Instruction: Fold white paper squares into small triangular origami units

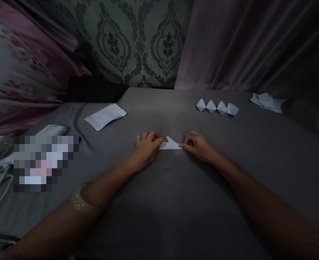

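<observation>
A small white folded paper (171,144), triangular in outline, lies on the grey bedsheet (159,202) between my two hands. My left hand (146,148) presses its left end with curled fingers. My right hand (199,145) pinches the paper's right corner, fingers closed. A pale bangle (78,202) sits on my left forearm.
A row of several folded white paper shapes (217,107) lies at the far right, with a small heap of white paper pieces (267,101) beyond. A stack of flat white sheets (105,116) lies far left. Power strip (49,130) and cables at the left edge. Curtains and patterned wall behind.
</observation>
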{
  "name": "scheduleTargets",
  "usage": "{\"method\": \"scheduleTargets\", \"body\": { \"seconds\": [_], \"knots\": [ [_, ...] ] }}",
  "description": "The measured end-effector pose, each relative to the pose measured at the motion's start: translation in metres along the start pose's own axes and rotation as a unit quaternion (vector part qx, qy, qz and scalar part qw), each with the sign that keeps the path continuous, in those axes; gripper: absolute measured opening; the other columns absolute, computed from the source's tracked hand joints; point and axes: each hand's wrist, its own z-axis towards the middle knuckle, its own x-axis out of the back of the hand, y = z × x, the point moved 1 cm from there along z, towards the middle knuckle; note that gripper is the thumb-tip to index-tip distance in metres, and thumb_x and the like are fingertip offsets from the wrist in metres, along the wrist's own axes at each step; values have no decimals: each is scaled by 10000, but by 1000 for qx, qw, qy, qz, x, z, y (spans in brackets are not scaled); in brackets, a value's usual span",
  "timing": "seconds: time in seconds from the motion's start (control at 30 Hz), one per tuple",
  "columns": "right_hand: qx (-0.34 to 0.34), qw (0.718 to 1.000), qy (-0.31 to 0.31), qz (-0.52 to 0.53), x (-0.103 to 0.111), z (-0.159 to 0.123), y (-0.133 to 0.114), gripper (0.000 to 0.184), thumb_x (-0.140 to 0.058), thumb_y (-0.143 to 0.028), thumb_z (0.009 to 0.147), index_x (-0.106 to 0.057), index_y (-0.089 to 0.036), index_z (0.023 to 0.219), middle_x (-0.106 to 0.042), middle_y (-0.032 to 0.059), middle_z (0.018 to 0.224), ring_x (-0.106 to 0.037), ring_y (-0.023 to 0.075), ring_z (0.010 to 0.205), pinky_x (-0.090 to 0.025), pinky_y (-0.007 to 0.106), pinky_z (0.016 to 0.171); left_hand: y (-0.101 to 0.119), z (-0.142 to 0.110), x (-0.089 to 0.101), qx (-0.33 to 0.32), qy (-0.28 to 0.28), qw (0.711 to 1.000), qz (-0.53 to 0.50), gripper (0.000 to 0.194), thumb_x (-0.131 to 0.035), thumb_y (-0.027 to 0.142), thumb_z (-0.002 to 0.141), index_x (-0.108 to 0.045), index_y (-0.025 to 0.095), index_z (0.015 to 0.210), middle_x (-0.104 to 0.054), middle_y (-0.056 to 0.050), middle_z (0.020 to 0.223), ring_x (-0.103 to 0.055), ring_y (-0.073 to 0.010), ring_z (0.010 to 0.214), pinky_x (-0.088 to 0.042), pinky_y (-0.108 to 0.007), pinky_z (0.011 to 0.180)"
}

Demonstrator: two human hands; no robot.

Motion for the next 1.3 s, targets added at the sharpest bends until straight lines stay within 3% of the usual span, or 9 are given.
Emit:
{"method": "scheduleTargets", "body": {
  "seconds": [0.13, 0.23, 0.33, 0.47, 0.6, 0.77, 0.93, 1.17, 1.3],
  "knots": [
    [5, 999, 33, -24, 0, -6, -6, 112, -634, -279, 814, -615, -181, 865, -553, 16, 831, -510, 128, 667, -409, 265, 633, 1, 0, -3, -122, -13, 991, 46, 354, -410, 156, 939, -609, 273, 1207, -599, -82, 1130, -483, -238, 1002, -305, -378, 800],
    [86, 992, 58, -72, -7, -16, -23, 166, -519, -168, 879, -613, -195, 1012, -589, 64, 968, -565, 180, 865, -455, 315, 773, 2, -1, -3, -159, -10, 984, 80, 332, -388, 194, 970, -595, 235, 1226, -616, -85, 1110, -506, -229, 1003, -306, -385, 824],
    [180, 975, 17, -131, -20, -30, -47, 315, -352, -117, 943, -579, -182, 1152, -598, 107, 1091, -552, 216, 999, -464, 365, 862, 6, -1, 0, -171, -10, 979, 108, 298, -381, 227, 986, -624, 226, 1158, -634, -62, 1064, -540, -200, 956, -312, -389, 876],
    [170, 964, 10, -203, -30, -42, -67, 334, -352, -216, 975, -564, -98, 1204, -590, 157, 1086, -543, 246, 969, -478, 408, 879, 15, -2, 3, -175, -23, 973, 148, 252, -427, 237, 973, -650, 173, 1070, -646, -64, 1017, -572, -197, 936, -358, -362, 873],
    [183, 958, 23, -222, -29, -45, -69, 409, -355, -283, 981, -511, -83, 1301, -586, 162, 1071, -538, 252, 951, -489, 408, 860, 28, -7, 7, -136, -57, 975, 165, 226, -459, 175, 945, -659, 116, 1033, -651, -95, 1028, -594, -223, 933, -412, -346, 819],
    [177, 951, 27, -250, -29, -45, -67, 427, -336, -306, 984, -540, -88, 1289, -604, 156, 1035, -548, 257, 933, -488, 394, 811, 36, -12, 15, -52, -112, 980, 155, 257, -441, 135, 934, -650, 98, 1079, -656, -122, 1033, -613, -251, 936, -459, -344, 778],
    [146, 943, 45, -296, -28, -47, -66, 393, -348, -323, 978, -617, -117, 1178, -614, 143, 975, -562, 259, 885, -469, 359, 677, 37, -16, 21, -25, -137, 981, 139, 261, -429, 77, 902, -664, 76, 1017, -647, -152, 1041, -610, -277, 953, -483, -361, 757],
    [92, 943, 48, -315, -24, -48, -62, 364, -355, -283, 960, -674, -107, 976, -600, 170, 939, -576, 274, 863, -428, 345, 599, 32, -16, 24, -25, -107, 988, 106, 285, -398, 185, 936, -662, 101, 1001, -641, -141, 1019, -616, -261, 916, -484, -345, 738],
    [73, 970, 55, -226, -17, -41, -56, 276, -436, -239, 901, -683, -138, 829, -611, 150, 903, -580, 258, 852, -437, 342, 658, 17, -10, 19, -27, -66, 995, 69, 317, -380, 290, 972, -665, 167, 1038, -632, -99, 1003, -614, -225, 884, -468, -312, 707]
  ]
}}
